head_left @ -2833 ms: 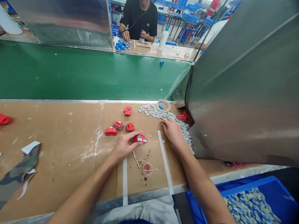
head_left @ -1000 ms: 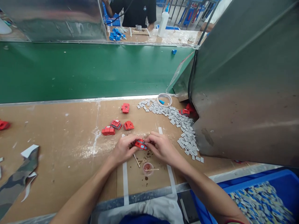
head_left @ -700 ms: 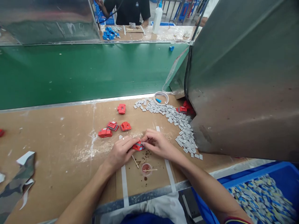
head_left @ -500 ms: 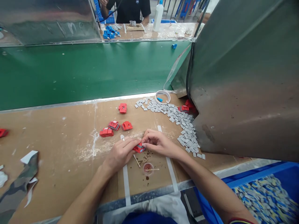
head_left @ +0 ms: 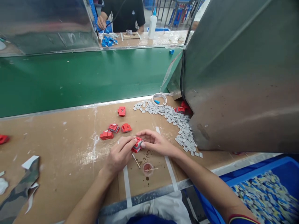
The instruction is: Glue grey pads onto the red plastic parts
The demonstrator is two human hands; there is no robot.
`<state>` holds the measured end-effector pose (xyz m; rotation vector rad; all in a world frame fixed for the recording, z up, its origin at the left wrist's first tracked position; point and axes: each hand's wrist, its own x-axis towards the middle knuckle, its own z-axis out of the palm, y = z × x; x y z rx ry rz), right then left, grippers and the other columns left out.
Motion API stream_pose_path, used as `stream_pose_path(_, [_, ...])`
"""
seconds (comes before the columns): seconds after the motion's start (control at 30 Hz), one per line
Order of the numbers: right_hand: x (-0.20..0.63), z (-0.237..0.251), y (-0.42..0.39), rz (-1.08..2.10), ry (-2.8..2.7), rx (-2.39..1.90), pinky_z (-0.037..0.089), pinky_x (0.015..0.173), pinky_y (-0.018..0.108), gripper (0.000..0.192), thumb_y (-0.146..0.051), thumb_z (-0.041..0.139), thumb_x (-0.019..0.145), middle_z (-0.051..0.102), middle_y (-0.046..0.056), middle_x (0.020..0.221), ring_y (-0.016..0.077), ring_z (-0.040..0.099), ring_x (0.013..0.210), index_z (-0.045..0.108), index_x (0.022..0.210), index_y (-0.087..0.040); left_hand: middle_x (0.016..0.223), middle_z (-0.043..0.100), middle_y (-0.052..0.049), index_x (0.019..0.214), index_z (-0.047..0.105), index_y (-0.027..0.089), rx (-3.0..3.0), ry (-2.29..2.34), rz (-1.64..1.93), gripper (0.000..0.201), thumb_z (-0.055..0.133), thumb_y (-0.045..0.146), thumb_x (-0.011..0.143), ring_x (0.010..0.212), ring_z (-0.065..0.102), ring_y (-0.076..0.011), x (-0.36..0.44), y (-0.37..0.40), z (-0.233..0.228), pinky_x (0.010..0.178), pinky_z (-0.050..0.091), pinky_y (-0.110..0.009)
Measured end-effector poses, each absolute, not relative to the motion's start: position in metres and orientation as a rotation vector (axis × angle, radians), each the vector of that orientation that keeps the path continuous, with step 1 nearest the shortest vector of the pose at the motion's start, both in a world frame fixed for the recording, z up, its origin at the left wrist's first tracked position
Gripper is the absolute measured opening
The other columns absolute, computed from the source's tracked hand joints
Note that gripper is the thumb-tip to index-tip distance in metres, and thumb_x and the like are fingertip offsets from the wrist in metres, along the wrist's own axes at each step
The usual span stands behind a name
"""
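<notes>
I see both hands meet near front edge of bench (head_left: 58, 174). Left hand (head_left: 119, 154) pinches red part (head_left: 136, 145) with fingertips; right hand (head_left: 155, 143) closed on same part from other side, thumb at its end. Part held just above bench. Cup (head_left: 147, 168) and stick (head_left: 135, 160) lie just before it. Grey chips (head_left: 179, 124) spread toward right edge. Three red parts (head_left: 115, 131) lie behind left hand.

even, bright overhead light is filling the scene; shadows are lying soft. a dull sheen is showing on the metal panels (head_left: 240, 77). edges are bending, wide-angle; focus is holding sharp.
</notes>
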<state>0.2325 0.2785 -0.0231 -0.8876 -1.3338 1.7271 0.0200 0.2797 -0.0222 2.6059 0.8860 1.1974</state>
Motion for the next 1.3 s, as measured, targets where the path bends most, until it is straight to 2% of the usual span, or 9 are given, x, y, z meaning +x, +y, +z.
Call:
stream_pose_path(0.1, [0.232, -0.028, 0.279, 1.854, -1.275, -0.854, 0.053, 0.085, 0.032, 0.046, -0.052, 0.077, 0.083, 0.068, 0.005, 0.099, 0.0169, 0.065, 0.092, 0.063, 0.11, -0.018, 0.113, 0.071, -0.012, 0.119, 0.063, 0.021, 2.432, 0.873, 1.166, 0.029, 0.058, 0.007, 0.093, 0.106, 0.07, -0.0199, 0.022, 0.281, -0.024, 0.089, 0.06, -0.031])
stream_pose_path(0.23, [0.235, -0.026, 0.281, 1.49, -1.436, -1.048, 0.053, 0.08, 0.032, 0.041, -0.048, 0.082, 0.079, 0.066, 0.005, 0.098, 0.0168, 0.064, 0.086, 0.066, 0.1, -0.017, 0.121, 0.07, -0.015, 0.113, 0.067, 0.019, 2.135, 0.865, 0.997, 0.023, 0.069, 0.017, 0.09, 0.115, 0.068, -0.0239, 0.026, 0.283, -0.019, 0.097, 0.057, -0.038])
stream_pose_path(0.33, [0.235, -0.023, 0.281, 1.212, -1.633, -1.113, 0.051, 0.075, 0.03, 0.036, -0.05, 0.08, 0.081, 0.063, 0.004, 0.092, 0.0163, 0.061, 0.081, 0.069, 0.093, -0.017, 0.114, 0.073, -0.013, 0.098, 0.071, 0.018, 1.94, 0.953, 1.008, 0.008, 0.066, 0.016, 0.091, 0.109, 0.07, -0.0228, 0.029, 0.282, -0.015, 0.096, 0.055, -0.037])
stream_pose_path(0.43, [0.233, -0.023, 0.278, 1.158, -1.679, -1.144, 0.048, 0.069, 0.028, 0.038, -0.053, 0.077, 0.083, 0.063, 0.003, 0.087, 0.0154, 0.059, 0.076, 0.069, 0.092, -0.017, 0.109, 0.074, -0.012, 0.089, 0.072, 0.017, 1.857, 1.001, 1.028, 0.004, 0.068, 0.016, 0.09, 0.102, 0.072, -0.0213, 0.032, 0.281, -0.014, 0.093, 0.055, -0.034])
stream_pose_path(0.67, [0.231, -0.018, 0.271, 1.061, -1.763, -1.203, 0.046, 0.068, 0.028, 0.043, -0.059, 0.07, 0.088, 0.063, 0.003, 0.085, 0.0158, 0.058, 0.074, 0.068, 0.09, -0.016, 0.097, 0.076, -0.009, 0.08, 0.074, 0.018, 1.75, 0.992, 1.023, 0.008, 0.07, 0.018, 0.087, 0.098, 0.074, -0.0219, 0.03, 0.28, -0.017, 0.089, 0.056, -0.033])
stream_pose_path(0.97, [0.228, -0.015, 0.27, 1.033, -1.718, -1.176, 0.045, 0.066, 0.027, 0.044, -0.06, 0.07, 0.087, 0.062, 0.003, 0.084, 0.0155, 0.058, 0.072, 0.069, 0.091, -0.016, 0.108, 0.077, -0.012, 0.082, 0.076, 0.019, 1.648, 1.009, 1.009, 0.006, 0.073, 0.022, 0.086, 0.106, 0.073, -0.0242, 0.027, 0.279, -0.017, 0.094, 0.055, -0.036])
stream_pose_path(1.17, [0.229, -0.02, 0.268, 0.948, -1.819, -1.203, 0.045, 0.066, 0.029, 0.041, -0.058, 0.067, 0.09, 0.061, 0.005, 0.087, 0.0173, 0.057, 0.074, 0.065, 0.091, -0.017, 0.1, 0.077, -0.012, 0.076, 0.073, 0.018, 1.66, 1.008, 1.017, 0.011, 0.072, 0.023, 0.086, 0.101, 0.075, -0.025, 0.029, 0.279, -0.021, 0.091, 0.057, -0.037])
stream_pose_path(1.3, [0.232, -0.02, 0.269, 0.904, -1.862, -1.181, 0.045, 0.066, 0.029, 0.041, -0.058, 0.068, 0.089, 0.059, 0.004, 0.086, 0.0177, 0.056, 0.074, 0.063, 0.091, -0.018, 0.101, 0.077, -0.013, 0.077, 0.074, 0.018, 1.668, 0.971, 1.021, 0.012, 0.073, 0.025, 0.086, 0.101, 0.075, -0.0254, 0.027, 0.282, -0.022, 0.091, 0.057, -0.037])
